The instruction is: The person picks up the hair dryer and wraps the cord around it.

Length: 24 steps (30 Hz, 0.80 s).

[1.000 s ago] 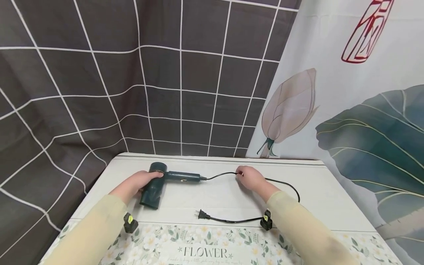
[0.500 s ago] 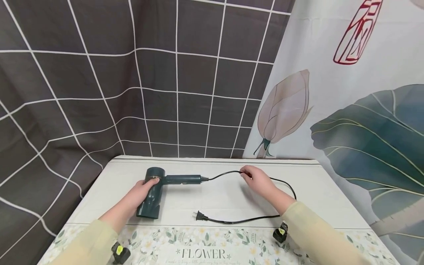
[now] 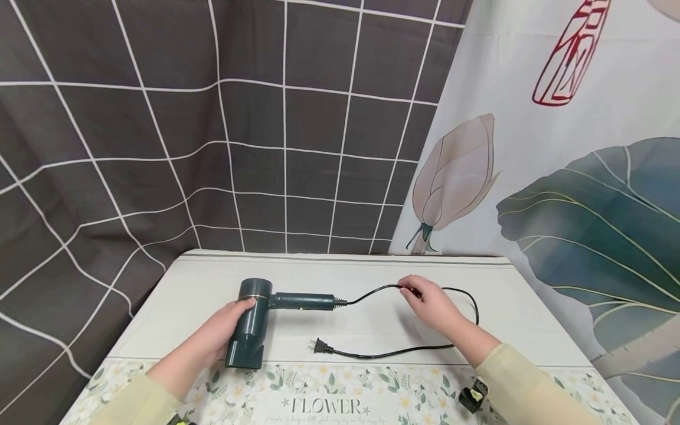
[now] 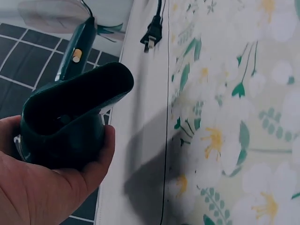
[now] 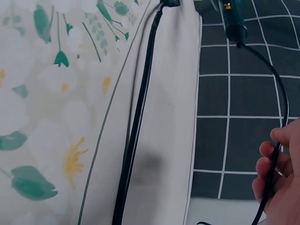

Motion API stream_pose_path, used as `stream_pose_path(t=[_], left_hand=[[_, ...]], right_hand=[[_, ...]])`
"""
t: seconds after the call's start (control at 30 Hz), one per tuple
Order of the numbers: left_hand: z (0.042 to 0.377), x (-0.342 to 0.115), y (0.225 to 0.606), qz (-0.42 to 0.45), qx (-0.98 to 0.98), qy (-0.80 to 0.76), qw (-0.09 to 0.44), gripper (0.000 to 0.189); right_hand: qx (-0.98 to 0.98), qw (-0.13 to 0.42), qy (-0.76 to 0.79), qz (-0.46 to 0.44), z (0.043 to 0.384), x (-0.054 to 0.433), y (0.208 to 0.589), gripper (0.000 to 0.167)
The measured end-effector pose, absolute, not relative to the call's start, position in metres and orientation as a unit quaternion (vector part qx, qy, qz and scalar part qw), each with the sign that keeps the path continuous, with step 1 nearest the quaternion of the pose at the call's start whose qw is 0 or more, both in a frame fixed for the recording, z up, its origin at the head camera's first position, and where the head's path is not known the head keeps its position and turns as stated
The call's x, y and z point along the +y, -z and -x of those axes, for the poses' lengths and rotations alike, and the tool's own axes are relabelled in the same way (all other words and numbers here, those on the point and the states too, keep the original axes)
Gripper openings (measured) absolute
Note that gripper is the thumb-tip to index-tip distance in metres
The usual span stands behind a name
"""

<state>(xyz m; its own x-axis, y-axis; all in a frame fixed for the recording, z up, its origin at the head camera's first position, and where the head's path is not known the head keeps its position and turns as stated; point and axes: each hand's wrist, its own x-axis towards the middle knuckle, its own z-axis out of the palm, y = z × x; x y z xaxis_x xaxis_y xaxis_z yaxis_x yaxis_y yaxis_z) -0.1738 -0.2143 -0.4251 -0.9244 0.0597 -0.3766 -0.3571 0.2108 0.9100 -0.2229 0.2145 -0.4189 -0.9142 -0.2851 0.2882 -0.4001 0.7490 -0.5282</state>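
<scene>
My left hand grips the barrel of a dark green hair dryer, thumb across its front. The dryer's handle points right, and its flat nozzle faces the camera in the left wrist view. From the handle's end a black power cord runs to my right hand, which pinches it between thumb and fingers. Past that hand the cord loops round on the right and comes back along the table to a two-pin plug. In the right wrist view the cord crosses the curled fingers.
A white table cover lies under everything, with a floral band and the word FLOWER along the front. Behind hangs a dark grid-patterned curtain. To the right is a white cloth printed with a bud and leaf.
The hair dryer has come nearer to me in my left hand. My right hand has shifted right and nearer with the cord. The plug stays about where it was.
</scene>
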Motion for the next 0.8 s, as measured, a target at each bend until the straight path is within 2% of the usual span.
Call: stream_pose_path(t=[0.37, 0.8], left_hand=[[0.166, -0.212, 0.420, 0.082, 0.748, -0.636, 0.172, 0.092], [0.165, -0.207, 0.416, 0.064, 0.734, -0.652, 0.181, 0.079]], right_hand=[[-0.929, 0.111, -0.302, -0.182, 0.212, 0.225, 0.415, 0.015], [-0.927, 0.119, -0.306, -0.180, 0.204, 0.236, 0.415, 0.019]])
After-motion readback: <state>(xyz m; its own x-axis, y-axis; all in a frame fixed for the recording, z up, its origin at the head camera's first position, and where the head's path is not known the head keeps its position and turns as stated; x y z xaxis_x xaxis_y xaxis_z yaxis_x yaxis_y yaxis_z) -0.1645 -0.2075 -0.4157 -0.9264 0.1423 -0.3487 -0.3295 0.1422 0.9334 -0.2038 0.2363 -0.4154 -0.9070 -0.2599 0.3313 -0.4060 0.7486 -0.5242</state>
